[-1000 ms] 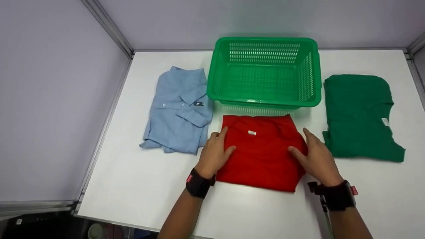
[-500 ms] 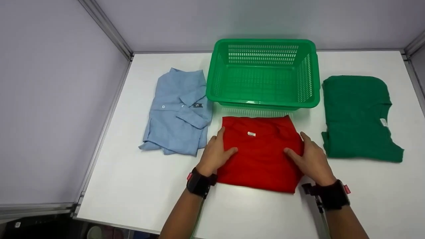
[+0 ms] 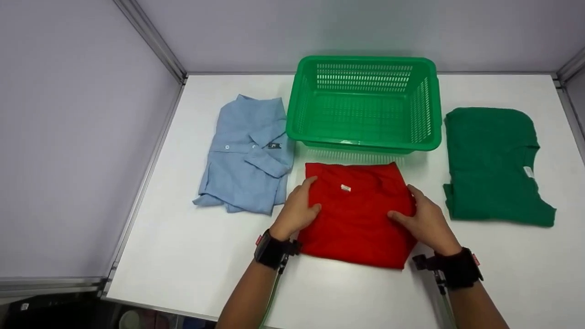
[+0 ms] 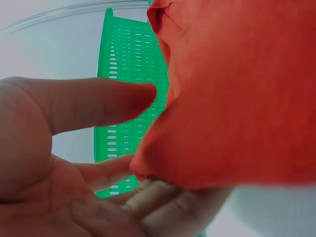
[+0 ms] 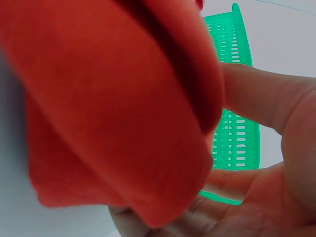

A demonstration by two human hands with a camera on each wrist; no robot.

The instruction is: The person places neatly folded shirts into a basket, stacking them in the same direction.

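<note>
A folded red T-shirt (image 3: 356, 224) with a white neck label lies at the front middle of the table. My left hand (image 3: 296, 212) is at its left edge. In the left wrist view the fingers (image 4: 168, 197) reach under the cloth, while the thumb (image 4: 113, 101) stands apart from them, its tip near the edge. Around the right edge is my right hand (image 3: 427, 221), thumb over the cloth. The right wrist view shows the thumb (image 5: 261, 94) passing behind a thick red fold and the fingers (image 5: 217, 212) beneath it, their tips partly hidden.
Behind the T-shirt stands a green plastic basket (image 3: 295, 116) with nothing in it. A folded light blue shirt (image 3: 247, 155) lies to the left, partly at the basket's side. On the right lies a folded green T-shirt (image 3: 493, 164). Grey panels (image 3: 365, 27) enclose the white table.
My right hand has moved inward, to the left, onto the red T-shirt's right edge, which has drawn in slightly. The left hand stays nearly in place. The basket and other shirts have not moved.
</note>
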